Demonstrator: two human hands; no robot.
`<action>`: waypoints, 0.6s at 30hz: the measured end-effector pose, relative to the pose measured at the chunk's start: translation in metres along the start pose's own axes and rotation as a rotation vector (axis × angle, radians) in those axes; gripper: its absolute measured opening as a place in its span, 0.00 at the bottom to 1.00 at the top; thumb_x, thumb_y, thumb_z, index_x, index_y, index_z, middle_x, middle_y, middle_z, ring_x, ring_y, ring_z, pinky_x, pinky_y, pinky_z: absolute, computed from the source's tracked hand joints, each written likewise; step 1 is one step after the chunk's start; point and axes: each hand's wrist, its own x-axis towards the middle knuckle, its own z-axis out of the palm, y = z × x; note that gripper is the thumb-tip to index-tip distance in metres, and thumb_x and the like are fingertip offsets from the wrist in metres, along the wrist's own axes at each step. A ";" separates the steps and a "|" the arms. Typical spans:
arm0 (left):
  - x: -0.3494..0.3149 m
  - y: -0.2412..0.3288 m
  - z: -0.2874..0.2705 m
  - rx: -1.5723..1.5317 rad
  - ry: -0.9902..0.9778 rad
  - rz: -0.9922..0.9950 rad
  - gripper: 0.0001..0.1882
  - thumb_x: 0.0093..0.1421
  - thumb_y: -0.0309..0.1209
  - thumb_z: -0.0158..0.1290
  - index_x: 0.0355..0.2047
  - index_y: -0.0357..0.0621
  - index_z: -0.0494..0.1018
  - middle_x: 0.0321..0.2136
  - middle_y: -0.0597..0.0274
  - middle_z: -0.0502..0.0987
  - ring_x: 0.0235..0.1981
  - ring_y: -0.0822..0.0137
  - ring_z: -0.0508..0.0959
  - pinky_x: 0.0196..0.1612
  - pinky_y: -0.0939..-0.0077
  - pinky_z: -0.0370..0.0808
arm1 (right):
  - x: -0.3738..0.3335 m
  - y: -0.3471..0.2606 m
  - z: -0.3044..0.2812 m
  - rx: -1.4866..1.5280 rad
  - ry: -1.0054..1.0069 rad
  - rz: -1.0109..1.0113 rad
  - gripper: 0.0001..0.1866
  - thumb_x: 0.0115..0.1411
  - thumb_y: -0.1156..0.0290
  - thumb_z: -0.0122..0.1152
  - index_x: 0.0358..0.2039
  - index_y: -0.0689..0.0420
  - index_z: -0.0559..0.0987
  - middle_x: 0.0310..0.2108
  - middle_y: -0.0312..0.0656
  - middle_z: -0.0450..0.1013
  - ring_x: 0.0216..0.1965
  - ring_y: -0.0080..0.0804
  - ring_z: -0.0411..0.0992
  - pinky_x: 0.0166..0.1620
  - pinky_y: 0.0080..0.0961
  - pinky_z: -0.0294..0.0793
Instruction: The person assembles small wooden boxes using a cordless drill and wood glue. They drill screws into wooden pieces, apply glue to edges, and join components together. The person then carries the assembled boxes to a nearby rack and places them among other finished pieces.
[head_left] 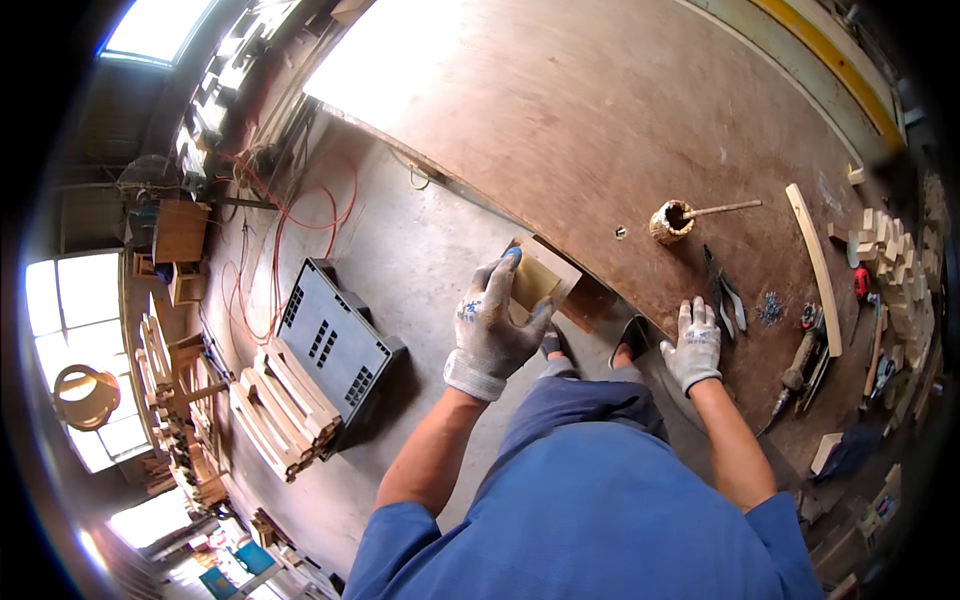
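My left hand (pixel 495 322), in a pale work glove, is raised beside the near table edge. Its thumb and fingers are curved and apart, and I see nothing held between them. Just beyond them, below the edge, is an open tan box-like thing (pixel 541 282), partly hidden by the hand. My right hand (pixel 694 347), gloved too, rests palm down on the brown table (pixel 560 130) with its fingers stretched out. Beside its fingertips lie pliers (pixel 722 288) with grey handles. A crusted pot (pixel 668 226) with a stick in it stands farther off.
Right of the pliers are a small pile of metal bits (pixel 770 309), a hand tool with a cord (pixel 800 360) and a curved wooden strip (pixel 816 268). Wood blocks (pixel 885 245) crowd the far right. On the floor at left are a grey plastic crate (pixel 330 335), wooden pieces (pixel 285 410) and red hoses (pixel 335 215).
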 end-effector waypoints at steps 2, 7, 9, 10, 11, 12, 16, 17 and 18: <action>0.000 0.004 0.001 0.013 -0.011 -0.030 0.37 0.48 0.30 0.72 0.60 0.36 0.74 0.48 0.41 0.80 0.46 0.46 0.84 0.50 0.59 0.82 | 0.000 0.001 0.000 0.033 0.030 -0.017 0.51 0.52 0.53 0.76 0.71 0.62 0.63 0.73 0.56 0.57 0.71 0.53 0.57 0.67 0.48 0.65; -0.001 0.003 0.010 0.038 0.039 0.023 0.36 0.48 0.29 0.73 0.58 0.35 0.75 0.49 0.42 0.80 0.48 0.47 0.84 0.51 0.60 0.81 | -0.002 0.005 0.002 0.070 0.024 -0.018 0.50 0.52 0.54 0.76 0.71 0.61 0.64 0.73 0.55 0.57 0.71 0.53 0.57 0.67 0.48 0.65; -0.001 0.004 0.012 0.041 0.040 0.042 0.36 0.48 0.28 0.73 0.57 0.34 0.75 0.49 0.42 0.80 0.48 0.47 0.84 0.52 0.60 0.81 | -0.003 0.006 0.001 0.074 0.027 -0.021 0.50 0.53 0.53 0.75 0.71 0.61 0.64 0.73 0.55 0.57 0.71 0.53 0.57 0.67 0.48 0.64; -0.001 0.005 0.012 0.041 0.039 0.045 0.36 0.48 0.28 0.73 0.57 0.33 0.75 0.49 0.42 0.80 0.48 0.47 0.84 0.52 0.60 0.81 | -0.003 0.006 0.001 0.075 0.031 -0.024 0.50 0.53 0.53 0.75 0.71 0.61 0.64 0.73 0.55 0.57 0.71 0.52 0.57 0.67 0.48 0.64; -0.001 0.006 0.013 0.039 0.041 0.049 0.36 0.48 0.28 0.73 0.57 0.33 0.75 0.49 0.42 0.80 0.48 0.47 0.84 0.52 0.60 0.81 | -0.002 0.007 0.001 0.074 0.037 -0.026 0.50 0.53 0.53 0.75 0.71 0.61 0.64 0.73 0.55 0.57 0.72 0.52 0.57 0.67 0.48 0.64; 0.000 0.007 0.013 0.037 0.037 0.042 0.36 0.48 0.28 0.73 0.57 0.33 0.75 0.49 0.42 0.80 0.48 0.47 0.84 0.52 0.60 0.81 | -0.002 0.007 0.000 0.077 0.031 -0.019 0.50 0.53 0.53 0.75 0.71 0.61 0.63 0.73 0.55 0.57 0.72 0.52 0.56 0.67 0.48 0.64; 0.000 0.009 0.014 0.042 0.029 0.024 0.36 0.48 0.29 0.74 0.57 0.32 0.75 0.48 0.42 0.80 0.49 0.47 0.83 0.53 0.61 0.81 | -0.002 0.004 -0.003 0.085 0.015 -0.003 0.50 0.54 0.53 0.74 0.71 0.61 0.63 0.73 0.55 0.56 0.72 0.52 0.56 0.68 0.48 0.63; -0.001 0.009 0.014 0.046 0.030 0.022 0.36 0.48 0.29 0.74 0.57 0.32 0.75 0.48 0.42 0.80 0.49 0.47 0.83 0.53 0.61 0.81 | -0.002 0.004 -0.003 0.086 0.014 -0.001 0.49 0.54 0.53 0.74 0.71 0.61 0.63 0.73 0.55 0.56 0.72 0.52 0.56 0.68 0.48 0.63; 0.000 0.010 0.014 0.048 0.025 0.017 0.35 0.48 0.29 0.74 0.57 0.32 0.75 0.48 0.42 0.80 0.49 0.47 0.83 0.53 0.61 0.81 | -0.002 0.004 -0.002 0.085 0.015 -0.001 0.49 0.54 0.53 0.74 0.71 0.61 0.63 0.74 0.54 0.56 0.72 0.52 0.55 0.68 0.48 0.63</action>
